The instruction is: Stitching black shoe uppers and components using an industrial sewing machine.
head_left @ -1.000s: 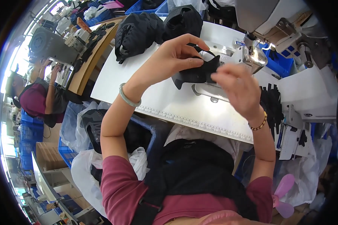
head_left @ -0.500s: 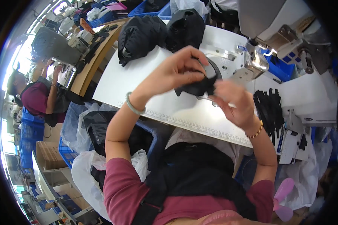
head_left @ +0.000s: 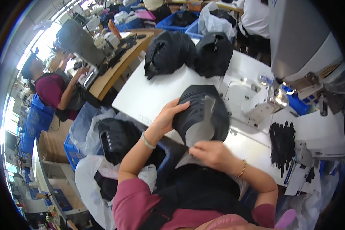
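Observation:
A black shoe upper [head_left: 218, 119] with a row of eyelets and a grey opening hangs over the near part of the white table [head_left: 142, 99]. My left hand [head_left: 166, 117] grips its left side, with the thumb on top and the fingers hidden beneath. At the near end of the opening, the curled fingers of my right hand [head_left: 214, 155] pinch the upper's edge. Beyond it on the table, two bunches of black uppers, a left bunch [head_left: 166, 53] and a right bunch [head_left: 214, 53], stand side by side.
A sewing machine [head_left: 264, 105] stands at the right of the table. Black strips [head_left: 283, 147] lie nearby. Left of my knees, another black upper [head_left: 117, 140] rests among plastic bags. A co-worker [head_left: 50, 88] sits at another machine [head_left: 80, 42] on the left.
The shoe upper, bunched up between my raised hands before, is now opened out and nearer to me. My right hand has come down to its near edge; my left hand now holds its side.

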Tool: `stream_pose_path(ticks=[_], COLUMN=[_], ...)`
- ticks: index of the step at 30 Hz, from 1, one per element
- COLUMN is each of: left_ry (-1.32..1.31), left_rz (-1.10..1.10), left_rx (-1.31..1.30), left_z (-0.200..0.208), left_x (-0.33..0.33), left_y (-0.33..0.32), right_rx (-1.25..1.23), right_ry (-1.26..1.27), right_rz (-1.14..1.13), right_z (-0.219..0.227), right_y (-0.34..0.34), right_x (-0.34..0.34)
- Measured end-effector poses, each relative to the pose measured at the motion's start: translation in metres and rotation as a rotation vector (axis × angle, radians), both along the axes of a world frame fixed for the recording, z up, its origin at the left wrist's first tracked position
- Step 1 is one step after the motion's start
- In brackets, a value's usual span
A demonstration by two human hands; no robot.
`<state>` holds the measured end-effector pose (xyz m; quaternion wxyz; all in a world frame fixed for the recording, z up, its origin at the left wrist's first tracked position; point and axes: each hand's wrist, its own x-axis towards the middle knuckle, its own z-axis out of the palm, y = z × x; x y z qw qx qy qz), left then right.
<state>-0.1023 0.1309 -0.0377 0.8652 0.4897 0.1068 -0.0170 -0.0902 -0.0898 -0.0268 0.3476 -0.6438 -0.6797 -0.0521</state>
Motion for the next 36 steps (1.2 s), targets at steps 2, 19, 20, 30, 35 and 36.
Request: stream_pose_path(ticks=[2,19,20,30,35,36], left_ry=[-0.142,-0.26,-0.298,-0.983,-0.54,-0.479], left_rz=[0.141,0.537,0.623,0.528,0.422,0.45], left_rx=[-0.023,0.596,0.828,1.609,2.128,2.191], left_z=[-0.001,-0.027,-0.027,0.076,0.048,0.045], left_x=[0.007,0.159,0.156,0.189,0.221,0.229], left_y=[0.016,0.26,0.267,0.034,-0.042,-0.05], right_rx=[-0.02,-0.141,-0.129,-0.099,-0.105,-0.105], right_ry=[0.013,0.322,0.309,0.281,0.26,0.234], right_rz=[-0.076,-0.328,-0.306,-0.367,-0.34,-0.332], right_z=[-0.02,-0.037,-0.035,-0.034,-0.04,-0.04], right_y=[0.005,0.006,0.009,0.002,0.0,-0.002], right_x=[-0.002,0.018,0.017,0.031,0.026,0.025])
